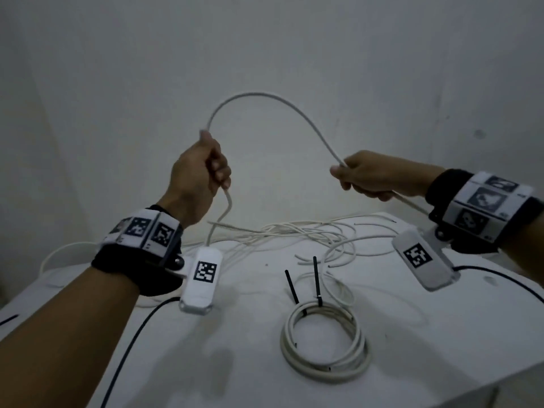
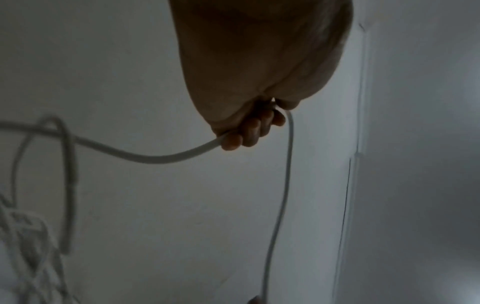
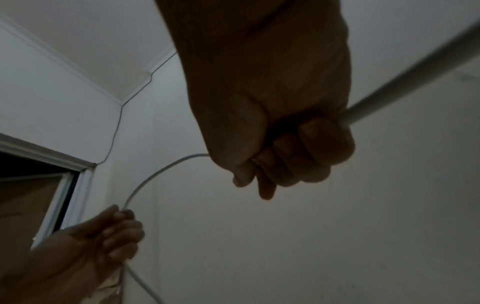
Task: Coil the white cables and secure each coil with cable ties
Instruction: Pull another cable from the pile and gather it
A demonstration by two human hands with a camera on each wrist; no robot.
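A thick white cable (image 1: 265,97) arches in the air between both hands above the table. My left hand (image 1: 206,169) grips it in a fist at the left end of the arch, fingers (image 2: 249,131) curled round it, and the cable (image 2: 161,158) drops from there to the table. My right hand (image 1: 362,178) grips the cable (image 3: 405,82) at the right end, fingers (image 3: 298,156) wrapped around it; the left hand (image 3: 109,234) shows low in that view. A finished white coil (image 1: 325,346) lies on the table, bound by two black cable ties (image 1: 317,279) whose tails stick up.
A tangle of thin white wires (image 1: 294,234) lies spread across the far part of the white table (image 1: 235,363). Black leads (image 1: 132,343) run from the wrist cameras over the table. A plain white wall (image 1: 294,54) stands behind the table.
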